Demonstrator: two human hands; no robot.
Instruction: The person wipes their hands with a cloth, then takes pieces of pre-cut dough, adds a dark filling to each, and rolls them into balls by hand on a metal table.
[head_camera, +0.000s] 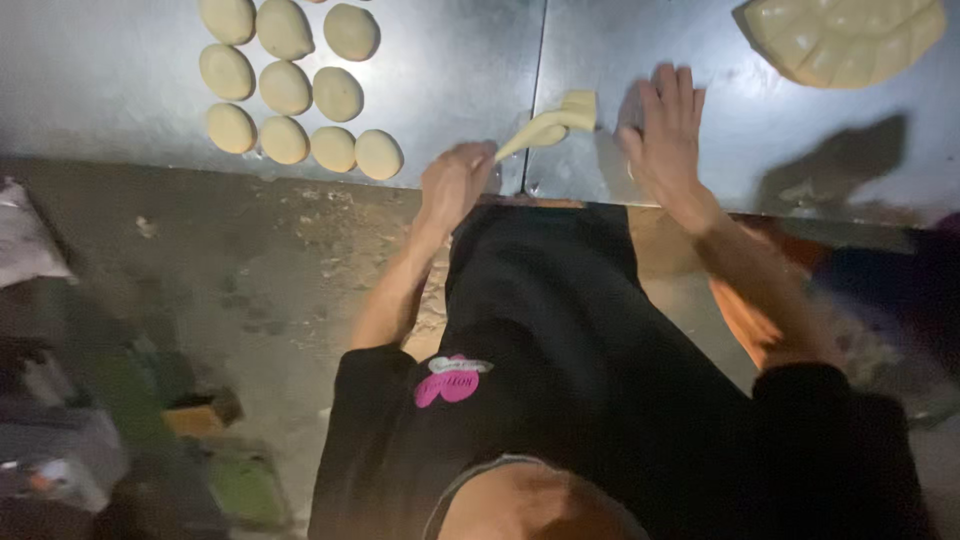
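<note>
Clearly, left hand (455, 185) fingers clamp a stretched dough strip (550, 123); right hand (665, 125) lies flat, fingers together. Overpulling could tear it.

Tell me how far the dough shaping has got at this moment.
Done: ten rounded dough balls sit in rows on the metal table. In hand: the left hand pulls a dough strip; the right hand lies flat beside it. Left: the scored dough slab.

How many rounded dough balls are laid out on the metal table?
10 dough balls sit at the table's far left in three rough rows: three top, three middle, four nearest the edge. The frame crops the top row, so more may lie beyond.
</note>
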